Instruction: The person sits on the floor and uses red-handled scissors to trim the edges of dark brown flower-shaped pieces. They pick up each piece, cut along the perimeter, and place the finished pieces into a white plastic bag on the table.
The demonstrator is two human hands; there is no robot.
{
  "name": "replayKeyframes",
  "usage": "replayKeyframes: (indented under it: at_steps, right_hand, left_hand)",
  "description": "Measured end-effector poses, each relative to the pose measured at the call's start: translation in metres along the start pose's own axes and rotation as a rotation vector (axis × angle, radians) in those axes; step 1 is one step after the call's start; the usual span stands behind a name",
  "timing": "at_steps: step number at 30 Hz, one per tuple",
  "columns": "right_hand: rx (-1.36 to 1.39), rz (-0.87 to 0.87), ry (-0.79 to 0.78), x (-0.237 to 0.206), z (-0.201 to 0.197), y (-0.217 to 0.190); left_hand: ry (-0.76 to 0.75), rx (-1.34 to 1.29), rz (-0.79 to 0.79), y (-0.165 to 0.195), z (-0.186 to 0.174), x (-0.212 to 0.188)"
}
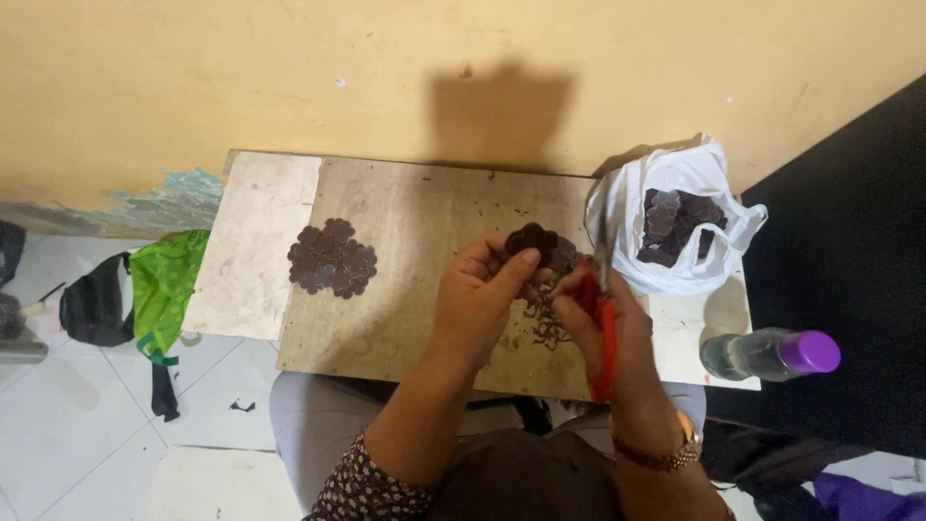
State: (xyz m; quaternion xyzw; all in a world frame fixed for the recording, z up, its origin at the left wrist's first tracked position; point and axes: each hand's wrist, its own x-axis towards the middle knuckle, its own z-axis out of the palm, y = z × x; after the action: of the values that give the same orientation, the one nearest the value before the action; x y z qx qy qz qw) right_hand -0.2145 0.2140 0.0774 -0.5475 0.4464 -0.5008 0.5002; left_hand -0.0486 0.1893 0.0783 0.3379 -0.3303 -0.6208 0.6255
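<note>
Left hand (pixel 479 289) pinches one dark brown flower-shaped leather piece (pixel 532 239); right hand (pixel 603 318) grips one pair of red-handled scissors (pixel 604 333) just right of it

The flower piece (pixel 532 239) I pinch is dark brown, like the pile (pixel 333 257) on the pale tan counter (pixel 415 212) and the pieces in the white bag (pixel 627 207). My scissors (pixel 604 333) have red handles and grey blades. The scraps (pixel 548 323) under my hands are dark brown too. The counter's left strip (pixel 256 241) is off-white. The bottle (pixel 767 354) is clear with a purple cap. My sleeve (pixel 367 487) is dark with small pale dots, and my watch (pixel 675 453) is gold. The wall (pixel 289 68) is yellow-ochre, the floor (pixel 77 425) white tile. A bright green bag (pixel 164 289) lies beside a black one (pixel 92 304).
</note>
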Motion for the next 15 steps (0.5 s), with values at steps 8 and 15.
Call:
replayKeyframes:
  at_steps: [8,15]
  right_hand:
    - [0.028,0.132,-0.267,-0.015,0.0,0.019]
    - [-0.073,0.123,-0.327,-0.021,-0.005,0.011]
  left_hand:
    - [0.068,0.046,-0.003,0.002,-0.001,-0.001]
    - [0.067,0.018,0.038,0.008,0.001,-0.006]
